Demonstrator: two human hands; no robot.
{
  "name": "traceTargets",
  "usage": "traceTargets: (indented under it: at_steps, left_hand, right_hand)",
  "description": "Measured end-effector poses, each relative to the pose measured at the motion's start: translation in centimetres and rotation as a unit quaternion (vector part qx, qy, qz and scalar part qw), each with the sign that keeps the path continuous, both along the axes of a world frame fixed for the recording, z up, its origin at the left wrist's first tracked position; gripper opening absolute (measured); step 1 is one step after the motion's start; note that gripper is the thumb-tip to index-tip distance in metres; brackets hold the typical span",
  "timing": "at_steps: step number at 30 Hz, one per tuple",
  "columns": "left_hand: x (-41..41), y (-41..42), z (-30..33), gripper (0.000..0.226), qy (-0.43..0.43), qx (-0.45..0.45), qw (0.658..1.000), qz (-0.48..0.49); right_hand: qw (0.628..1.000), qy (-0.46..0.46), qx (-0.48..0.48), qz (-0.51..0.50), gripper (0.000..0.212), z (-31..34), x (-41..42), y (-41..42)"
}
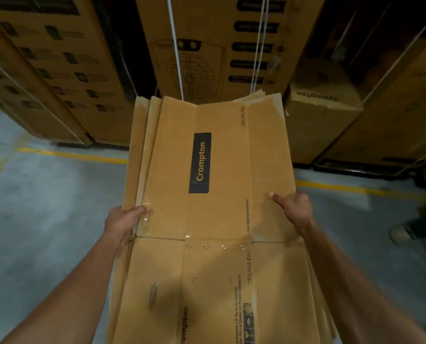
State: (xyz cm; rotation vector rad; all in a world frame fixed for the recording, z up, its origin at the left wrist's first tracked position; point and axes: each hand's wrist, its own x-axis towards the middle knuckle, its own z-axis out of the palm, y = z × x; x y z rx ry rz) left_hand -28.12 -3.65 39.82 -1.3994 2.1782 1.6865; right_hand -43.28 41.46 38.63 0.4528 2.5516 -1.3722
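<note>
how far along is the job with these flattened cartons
Done: the cartons are flattened and stacked. In hand: the left hand and right hand grip the stack's side edges, above the floor. Left: probably setting it down somewhere; where is not shown.

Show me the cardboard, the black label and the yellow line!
cardboard (269,157): head view, bare right panel of the top sheet.
black label (200,162): head view, its middle, on the lettering.
yellow line (70,155): head view, its left stretch.

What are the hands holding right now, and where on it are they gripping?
A stack of flattened cardboard cartons: the left hand grips its left edge, the right hand its right edge.
</note>
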Motion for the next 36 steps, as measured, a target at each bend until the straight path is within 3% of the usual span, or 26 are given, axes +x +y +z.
traceTargets:
  at_steps: [4, 8, 12, 14, 17, 25, 29, 31, 34, 36]
  left_hand:
    - [-2.1, 1.8, -3.6, 0.037, -0.017, 0.005, 0.999, -0.033]
    - [-4.5, 3.1, -9.0, 0.037, -0.033, -0.005, 0.999, -0.034]
    - [-7.5, 5.4, -15.8, 0.025, -0.03, -0.017, 0.998, -0.045]
    - [-8.9, 6.4, -20.1, 0.025, -0.033, -0.015, 0.998, -0.044]
    - [-10.7, 7.5, -27.1, 0.033, -0.045, -0.027, 0.998, -0.041]
    - [-13.5, 8.6, -47.2, 0.068, -0.064, -0.03, 0.997, -0.026]
    - [-14.1, 9.0, -56.1, 0.035, -0.063, -0.044, 0.996, -0.047]
    - [-14.1, 9.2, -60.1, 0.019, -0.062, -0.054, 0.995, -0.06]
    - [-14.1, 9.5, -66.0, 0.017, -0.061, -0.068, 0.993, -0.069]
    - [-14.1, 9.4, -69.9, 0.032, -0.073, -0.061, 0.991, -0.093]
  right_hand:
    - [1.0, 0.009, 0.01, -0.023, 0.058, -3.9, 0.7, 2.3]
    - [0.998, -0.004, -0.032, -0.051, 0.07, -10.1, 0.4, 4.6]
    - [0.998, 0.023, -0.034, -0.044, 0.039, -16.7, -1.1, 5.9]
    - [0.999, 0.035, -0.008, -0.032, 0.051, -21.0, -2.3, 6.7]
    - [0.998, 0.041, 0.026, -0.027, 0.067, -28.3, -4.3, 7.8]
    - [0.998, 0.024, 0.052, -0.026, 0.058, -48.0, -7.3, 8.5]
    - [0.994, 0.01, 0.103, -0.029, 0.079, -57.9, -7.7, 8.6]
    - [0.991, 0.003, 0.131, -0.013, 0.071, -61.8, -7.8, 8.3]
    - [0.99, 0.004, 0.141, -0.006, 0.057, -66.8, -7.4, 8.0]
    - [0.991, -0.014, 0.13, 0.003, 0.055, -70.7, -7.4, 7.9]
